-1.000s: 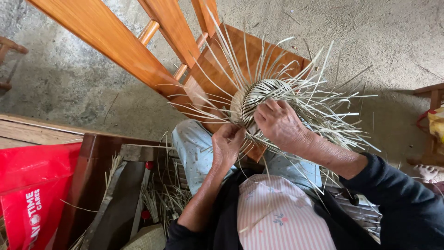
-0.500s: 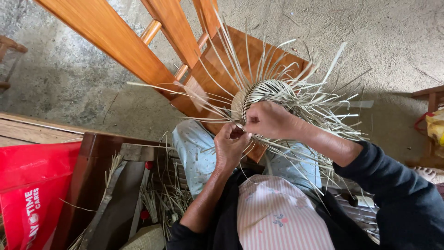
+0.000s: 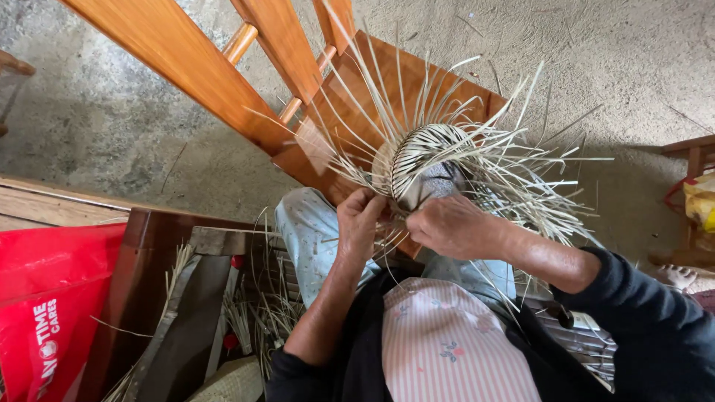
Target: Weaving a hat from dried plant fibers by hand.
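A half-woven basket (image 3: 424, 152) of pale thin strips rests on the seat of a wooden chair (image 3: 380, 82), with many loose strip ends fanning outward. My left hand (image 3: 359, 222) pinches strips at the weave's near edge. My right hand (image 3: 456, 225) is closed on strips just beside it, below the woven dome. Both hands sit above my knees in light trousers (image 3: 309, 227). The fingertips are partly hidden among the strips.
The chair's slanted back rails (image 3: 201, 71) cross the upper left. A dark wooden box (image 3: 160, 298) with spare strips and tools stands at my left, with a red bag (image 3: 45, 313) beside it. Another wooden piece of furniture (image 3: 689, 149) and a bare foot (image 3: 679, 275) show at right. Concrete floor surrounds.
My right hand has come down from the top of the woven dome to its near edge, meeting my left hand. The loose strips have shifted and the basket has turned slightly.
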